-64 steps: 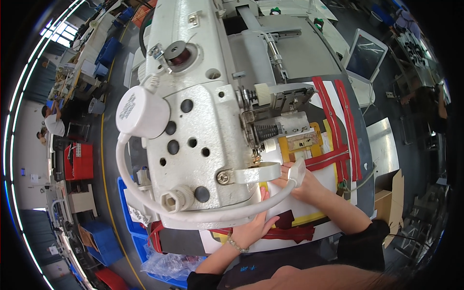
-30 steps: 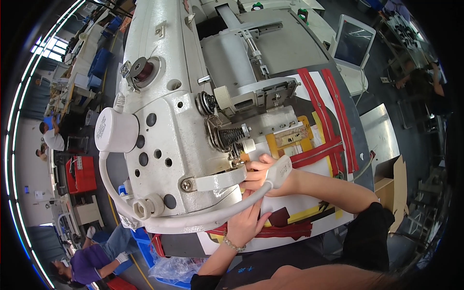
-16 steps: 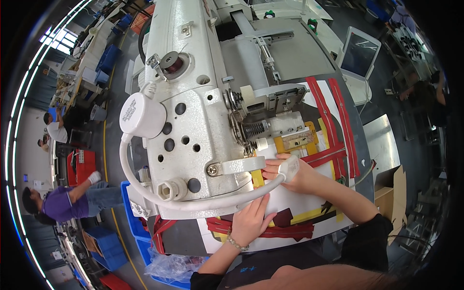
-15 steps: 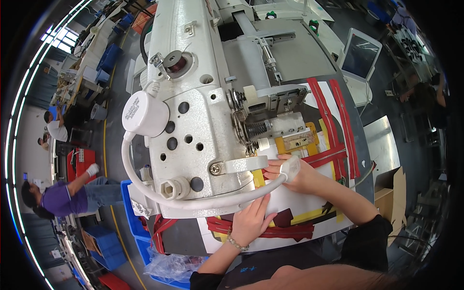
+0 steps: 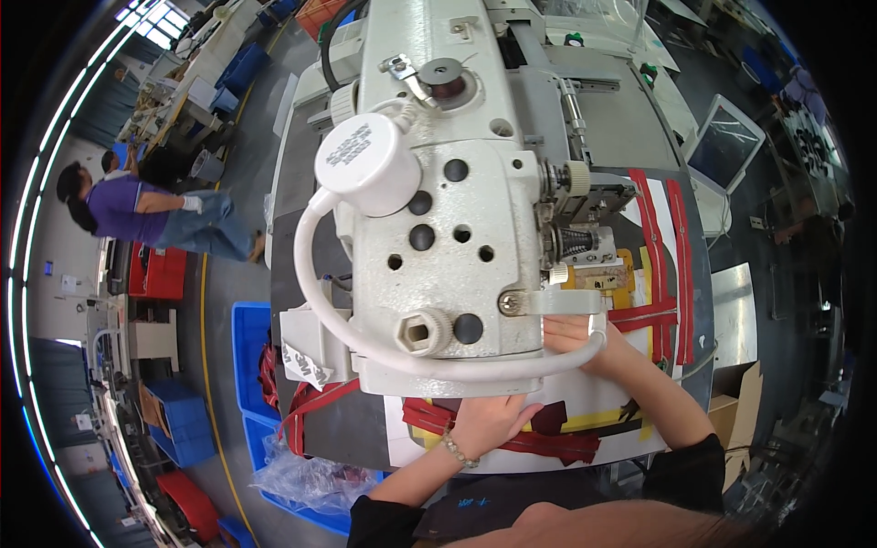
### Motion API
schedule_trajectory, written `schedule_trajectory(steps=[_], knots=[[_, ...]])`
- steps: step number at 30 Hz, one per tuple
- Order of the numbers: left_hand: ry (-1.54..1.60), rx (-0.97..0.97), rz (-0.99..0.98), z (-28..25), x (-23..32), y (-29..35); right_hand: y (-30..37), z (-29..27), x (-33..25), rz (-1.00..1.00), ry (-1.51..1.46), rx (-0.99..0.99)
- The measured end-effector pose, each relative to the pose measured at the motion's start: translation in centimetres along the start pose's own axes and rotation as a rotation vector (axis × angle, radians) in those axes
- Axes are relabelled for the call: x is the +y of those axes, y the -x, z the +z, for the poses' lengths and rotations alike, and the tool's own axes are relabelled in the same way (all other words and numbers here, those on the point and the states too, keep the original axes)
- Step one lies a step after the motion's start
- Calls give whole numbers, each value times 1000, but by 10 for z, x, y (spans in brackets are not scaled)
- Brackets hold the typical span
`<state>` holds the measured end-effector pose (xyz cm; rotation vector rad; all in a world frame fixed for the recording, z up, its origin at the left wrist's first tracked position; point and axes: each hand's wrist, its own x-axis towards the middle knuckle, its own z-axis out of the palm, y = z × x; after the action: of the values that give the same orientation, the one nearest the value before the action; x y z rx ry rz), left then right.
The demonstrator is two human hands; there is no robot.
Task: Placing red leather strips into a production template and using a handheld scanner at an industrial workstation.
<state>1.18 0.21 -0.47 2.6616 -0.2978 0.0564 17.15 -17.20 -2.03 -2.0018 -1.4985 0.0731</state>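
Observation:
A large white sewing machine head [image 5: 384, 301] fills the middle of the view, over a white sheet [image 5: 585, 384] with yellow strips. My left hand [image 5: 489, 426] lies at its front edge, thumb spread, with its fingertips hidden under the head. A beaded bracelet [image 5: 452, 447] circles that wrist. By the needle area my right hand [image 5: 594, 345] rests flat, its fingers stretched leftward and partly covered by the white cable. Beside my left thumb is a dark maroon fabric piece [image 5: 550, 417]. Red zippers [image 5: 548, 446] lie along the sheet's front, and more red zippers [image 5: 683, 265] run along its right side.
Blue bins [image 5: 248, 352] and clear plastic wrap [image 5: 315, 475] are at the table's left. A screen [image 5: 726, 142] stands at the far right, above an open cardboard box [image 5: 738, 397]. A person in purple [image 5: 137, 208] is in the left aisle.
The view has shifted, so the machine sits farther right in the picture. My left fingertips are now hidden by the machine head. The person in purple has moved farther up the aisle.

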Motion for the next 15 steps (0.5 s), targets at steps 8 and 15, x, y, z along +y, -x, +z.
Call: schedule_trajectory(steps=[8, 15], knots=[[-31, 197, 66, -5, 3, -4, 5, 8, 6, -37, -49, 4], [24, 167, 59, 5, 3, -1, -5, -8, -6, -4, 7, 22]])
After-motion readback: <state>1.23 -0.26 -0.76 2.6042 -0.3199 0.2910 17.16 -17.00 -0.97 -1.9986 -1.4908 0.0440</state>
